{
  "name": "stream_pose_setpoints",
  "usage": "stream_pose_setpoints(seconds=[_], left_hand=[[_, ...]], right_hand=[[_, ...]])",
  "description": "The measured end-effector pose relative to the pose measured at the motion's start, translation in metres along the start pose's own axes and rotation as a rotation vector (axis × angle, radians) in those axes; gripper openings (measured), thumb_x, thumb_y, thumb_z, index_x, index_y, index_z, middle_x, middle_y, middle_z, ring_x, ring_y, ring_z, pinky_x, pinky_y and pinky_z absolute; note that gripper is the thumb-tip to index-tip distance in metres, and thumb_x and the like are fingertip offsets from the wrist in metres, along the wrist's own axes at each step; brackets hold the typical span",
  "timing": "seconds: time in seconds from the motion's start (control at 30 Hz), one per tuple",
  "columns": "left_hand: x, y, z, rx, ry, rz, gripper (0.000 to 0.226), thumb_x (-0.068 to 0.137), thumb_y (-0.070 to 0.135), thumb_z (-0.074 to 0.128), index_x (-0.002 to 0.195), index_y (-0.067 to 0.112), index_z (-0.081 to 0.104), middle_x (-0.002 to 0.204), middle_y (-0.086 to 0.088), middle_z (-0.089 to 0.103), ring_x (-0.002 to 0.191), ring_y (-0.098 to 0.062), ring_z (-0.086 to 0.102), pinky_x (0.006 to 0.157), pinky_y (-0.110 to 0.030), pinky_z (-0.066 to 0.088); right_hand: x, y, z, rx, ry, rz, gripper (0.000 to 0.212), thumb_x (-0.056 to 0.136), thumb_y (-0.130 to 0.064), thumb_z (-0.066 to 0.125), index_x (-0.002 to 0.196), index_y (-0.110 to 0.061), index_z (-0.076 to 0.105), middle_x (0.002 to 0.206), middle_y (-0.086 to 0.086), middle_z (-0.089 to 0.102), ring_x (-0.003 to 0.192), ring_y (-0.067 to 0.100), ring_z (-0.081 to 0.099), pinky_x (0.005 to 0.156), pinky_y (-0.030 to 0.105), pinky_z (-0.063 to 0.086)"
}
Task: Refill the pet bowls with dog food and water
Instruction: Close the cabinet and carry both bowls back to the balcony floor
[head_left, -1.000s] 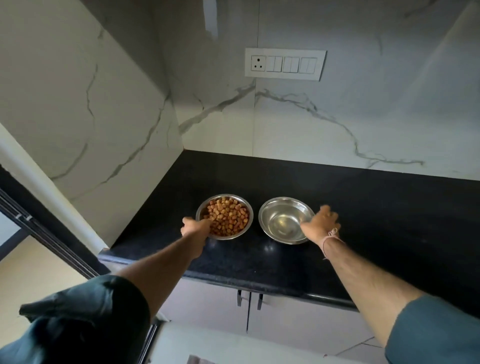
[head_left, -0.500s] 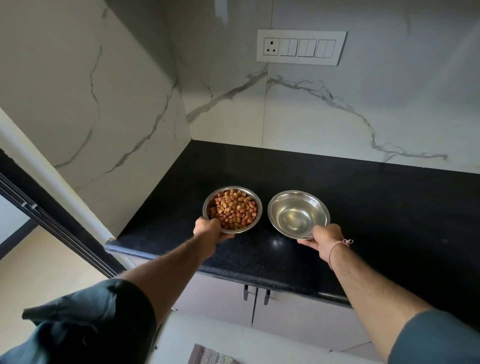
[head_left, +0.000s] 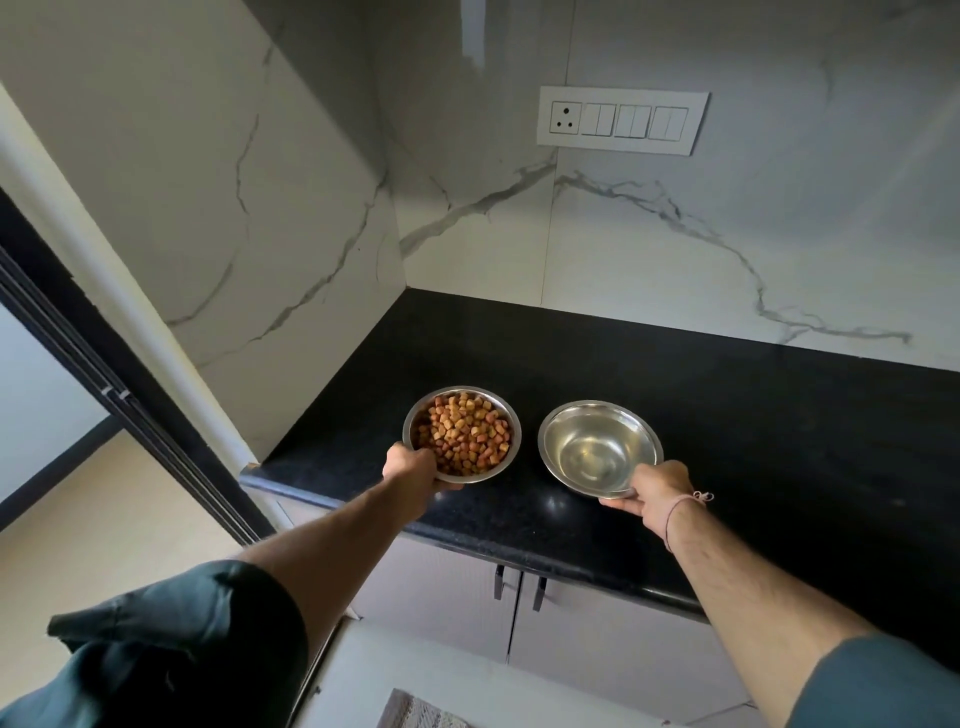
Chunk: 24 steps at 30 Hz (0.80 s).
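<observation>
— Marble-veined white walls (head_left: 727, 249) meet in a corner behind a black, speckled tabletop (head_left: 753, 415). What sits on it?

— Two round steel bowls, side by side near the front edge, close but not touching. The food bowl (head_left: 415, 415) on the left is filled with brown dog food (head_left: 462, 436) pieces. The other bowl (head_left: 597, 447), to its right, is shiny inside; I cannot tell whether it holds water.

— And the hands?

— The left hand (head_left: 410, 467) is closed on the near rim of the food bowl, fingers wrapped under its edge. The right hand (head_left: 657, 493) pinches the near rim of the other bowl, thumb on top and fingers beneath. That bowl looks tilted, its near side raised towards the camera. Whether either bowl is clear of the tabletop I cannot tell.

— Anything on the arms?

— A thin pink thread (head_left: 691, 501) is tied round the right wrist. Both arms are bare up to dark green sleeves (head_left: 182, 649).

— What else is around?

— A white switch panel (head_left: 623, 120) with one socket is set in the back wall above the bowls. Below the tabletop are pale cabinet doors with two dark handles (head_left: 519, 590). To the left runs a dark door frame (head_left: 130, 400) with a pale floor beyond.
</observation>
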<state>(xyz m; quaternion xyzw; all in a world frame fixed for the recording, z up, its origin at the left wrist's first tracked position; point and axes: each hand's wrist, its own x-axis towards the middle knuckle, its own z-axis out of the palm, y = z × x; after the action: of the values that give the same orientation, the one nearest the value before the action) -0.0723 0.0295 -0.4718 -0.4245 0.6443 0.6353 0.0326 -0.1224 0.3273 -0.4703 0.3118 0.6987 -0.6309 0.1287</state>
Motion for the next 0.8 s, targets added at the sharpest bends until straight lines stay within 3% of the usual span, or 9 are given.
stream_pose_setpoints(seconds=[0.13, 0.37, 0.53, 0.8], left_hand=[[-0.018, -0.006, -0.022, -0.071, 0.014, 0.001, 0.021, 0.105, 0.010, 0.054, 0.125, 0.016, 0.049, 0.104, -0.012, 0.062, 0.080, -0.028, 0.075, 0.043, -0.031, 0.058], [-0.053, -0.021, -0.084, -0.153, 0.038, 0.048, 0.018, 0.104, 0.005, 0.053, 0.120, 0.012, 0.053, 0.105, -0.016, 0.066, 0.081, -0.031, 0.077, 0.047, -0.034, 0.060], [-0.085, -0.035, -0.145, -0.220, 0.060, 0.079, 0.016, 0.104, 0.004, 0.053, 0.119, 0.004, 0.058, 0.103, -0.021, 0.070, 0.069, -0.028, 0.078, 0.048, -0.032, 0.059], [-0.149, -0.060, -0.261, -0.251, 0.118, 0.160, 0.031, 0.100, -0.010, 0.043, 0.127, -0.006, 0.057, 0.114, -0.028, 0.067, 0.092, -0.038, 0.073, 0.046, -0.032, 0.060]], right_hand=[[-0.019, 0.004, 0.001, -0.066, -0.043, -0.019, 0.042, 0.095, 0.017, 0.043, 0.135, 0.008, 0.052, 0.126, 0.029, 0.060, 0.074, 0.041, 0.075, 0.043, 0.032, 0.058], [-0.066, 0.002, 0.020, -0.122, -0.147, -0.074, 0.031, 0.092, 0.019, 0.043, 0.112, -0.001, 0.053, 0.107, 0.021, 0.056, 0.064, 0.039, 0.075, 0.047, 0.034, 0.059], [-0.104, -0.001, 0.044, -0.161, -0.213, -0.122, 0.028, 0.090, 0.018, 0.040, 0.110, 0.002, 0.051, 0.097, 0.020, 0.056, 0.052, 0.038, 0.073, 0.046, 0.035, 0.060], [-0.188, 0.006, 0.104, -0.208, -0.342, -0.198, 0.031, 0.088, 0.020, 0.038, 0.110, 0.006, 0.054, 0.103, 0.029, 0.060, 0.061, 0.042, 0.075, 0.046, 0.038, 0.060]])
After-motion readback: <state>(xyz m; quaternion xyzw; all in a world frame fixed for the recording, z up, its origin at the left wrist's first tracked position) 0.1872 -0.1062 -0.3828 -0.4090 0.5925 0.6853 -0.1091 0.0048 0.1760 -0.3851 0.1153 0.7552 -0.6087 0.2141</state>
